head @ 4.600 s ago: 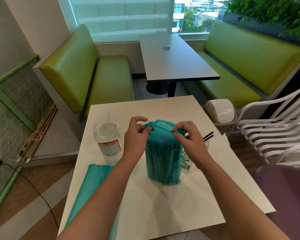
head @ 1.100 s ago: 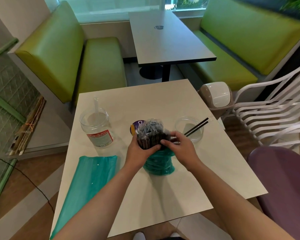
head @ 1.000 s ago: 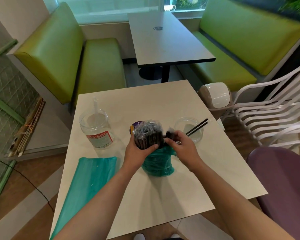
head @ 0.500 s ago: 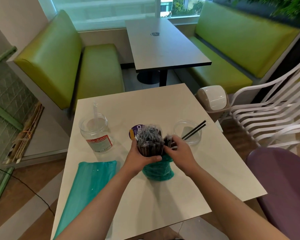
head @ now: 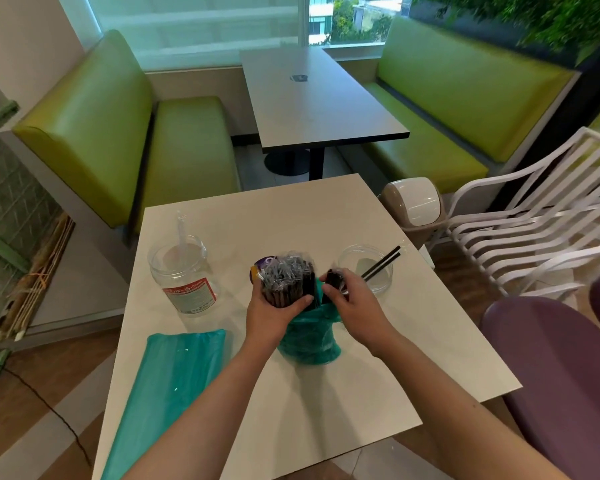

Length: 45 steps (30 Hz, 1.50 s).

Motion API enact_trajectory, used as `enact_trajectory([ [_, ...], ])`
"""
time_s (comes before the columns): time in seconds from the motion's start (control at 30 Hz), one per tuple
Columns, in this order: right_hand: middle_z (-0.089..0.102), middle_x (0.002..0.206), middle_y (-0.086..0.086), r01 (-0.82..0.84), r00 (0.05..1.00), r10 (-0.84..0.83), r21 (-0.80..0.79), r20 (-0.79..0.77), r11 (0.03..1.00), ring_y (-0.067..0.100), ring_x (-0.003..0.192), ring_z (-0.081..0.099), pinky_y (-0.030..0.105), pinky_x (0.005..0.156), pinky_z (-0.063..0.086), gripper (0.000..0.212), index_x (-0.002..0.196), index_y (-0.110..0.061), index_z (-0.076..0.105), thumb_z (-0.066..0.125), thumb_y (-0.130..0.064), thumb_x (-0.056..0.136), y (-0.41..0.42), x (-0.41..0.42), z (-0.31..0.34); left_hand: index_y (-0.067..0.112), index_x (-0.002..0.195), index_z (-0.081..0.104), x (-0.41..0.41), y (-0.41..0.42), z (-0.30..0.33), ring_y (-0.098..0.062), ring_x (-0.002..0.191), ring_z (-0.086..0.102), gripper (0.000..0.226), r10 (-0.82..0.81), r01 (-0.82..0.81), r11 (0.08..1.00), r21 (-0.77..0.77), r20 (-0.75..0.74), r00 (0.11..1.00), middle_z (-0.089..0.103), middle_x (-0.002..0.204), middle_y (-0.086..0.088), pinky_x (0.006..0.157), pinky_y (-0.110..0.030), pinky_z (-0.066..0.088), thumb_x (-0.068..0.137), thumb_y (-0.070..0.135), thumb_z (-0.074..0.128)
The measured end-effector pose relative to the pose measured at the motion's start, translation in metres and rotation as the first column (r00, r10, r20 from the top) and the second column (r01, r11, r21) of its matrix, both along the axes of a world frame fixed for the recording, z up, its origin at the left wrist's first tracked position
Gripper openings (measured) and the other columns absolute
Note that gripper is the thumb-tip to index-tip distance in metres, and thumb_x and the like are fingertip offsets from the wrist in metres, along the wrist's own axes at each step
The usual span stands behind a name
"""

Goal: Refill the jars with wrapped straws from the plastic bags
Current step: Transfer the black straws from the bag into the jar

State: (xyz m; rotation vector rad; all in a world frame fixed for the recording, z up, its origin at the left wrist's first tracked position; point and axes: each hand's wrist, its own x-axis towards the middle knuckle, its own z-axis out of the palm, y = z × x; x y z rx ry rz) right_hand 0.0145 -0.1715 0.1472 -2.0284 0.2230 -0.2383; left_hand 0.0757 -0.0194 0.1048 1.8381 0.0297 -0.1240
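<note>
Straws (head: 284, 282) in clear wrappers stand as a thick dark bundle in the middle of the frame, and I see my left hand (head: 274, 311) wrapped around the lower part of this bundle, fingers closed on it. My right hand (head: 352, 306) is just beside it, to the right, and pinches a smaller bunch of wrapped straws (head: 333, 282) between thumb and fingers. Both bunches rise out of a teal plastic bag (head: 309, 344) that is pushed down and crumpled on the white table (head: 326, 403). At the left of the frame stands a clear jar (head: 184, 278) with a red label and one pale straw inside. At the right of the hands stands a second clear jar (head: 368, 271) with two black straws (head: 383, 263) leaning out. Another teal bag (head: 167, 382) lies flat in the lower left.
</note>
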Motion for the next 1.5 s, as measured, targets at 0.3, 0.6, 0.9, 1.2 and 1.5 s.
enact_trajectory([
  [0.3, 0.063, 0.1, -0.006, 0.117, 0.993, -0.114, -0.056, 0.038, 0.992, 0.014, 0.1, 0.058, 0.036, 0.09, 0.046, 0.023, 0.112, -0.017, 0.048, 0.043, -0.037, 0.101, -0.019, 0.009, 0.042, 0.019, 0.132, 0.045, 0.009, -0.015, 0.011, -0.009, 0.105, 0.053, 0.085, -0.017, 0.015, 0.999, 0.039, 0.053, 0.998, 0.057, 0.117, 0.006, 0.09, -0.022, 0.042, 0.062, 0.033, 0.092],
  [0.6, 0.067, 0.089, -0.003, 0.272, 0.901, -0.295, 0.114, 0.319, 0.955, -0.011, 0.08, 0.057, 0.0, 0.07, 0.036, 0.02, 0.113, -0.006, 0.046, 0.04, -0.023, 0.104, -0.04, 0.012, 0.102, 0.019, 0.13, 0.046, 0.015, -0.023, 0.005, -0.016, 0.114, 0.056, 0.085, 0.015, -0.015, 1.0, 0.009, 0.036, 0.999, 0.058, 0.125, 0.001, 0.091, -0.024, 0.044, 0.06, 0.035, 0.093],
  [0.9, 0.053, 0.078, -0.018, 0.481, 0.731, -0.527, 0.221, 0.433, 0.848, -0.015, 0.072, 0.053, 0.005, 0.07, 0.04, 0.017, 0.112, -0.006, 0.043, 0.04, -0.02, 0.104, -0.06, 0.011, 0.115, 0.019, 0.127, 0.046, 0.018, -0.025, 0.003, -0.013, 0.109, 0.055, 0.082, 0.043, -0.045, 0.998, 0.036, 0.062, 0.997, 0.054, 0.129, 0.0, 0.091, -0.023, 0.044, 0.061, 0.036, 0.091],
  [1.2, 0.04, 0.122, 0.014, 0.555, 0.831, -0.555, -0.005, -0.022, 0.832, 0.02, 0.093, 0.051, 0.018, 0.075, 0.035, 0.03, 0.122, 0.001, 0.046, 0.046, -0.021, 0.101, -0.062, 0.031, 0.037, 0.021, 0.13, 0.046, 0.018, -0.025, 0.002, -0.015, 0.111, 0.056, 0.083, 0.031, -0.031, 0.999, 0.01, 0.028, 0.999, 0.058, 0.123, 0.005, 0.095, -0.029, 0.048, 0.062, 0.035, 0.092],
  [1.5, 0.041, 0.14, 0.018, 0.663, 0.738, -0.616, 0.13, -0.275, 0.737, 0.032, 0.119, 0.053, 0.039, 0.095, 0.045, 0.068, 0.137, -0.007, 0.032, 0.073, -0.025, 0.085, -0.086, 0.048, -0.001, 0.021, 0.129, 0.046, 0.019, -0.021, 0.001, -0.017, 0.112, 0.058, 0.084, 0.018, -0.018, 1.0, 0.003, 0.022, 1.0, 0.06, 0.124, 0.001, 0.098, -0.037, 0.051, 0.061, 0.034, 0.092],
])
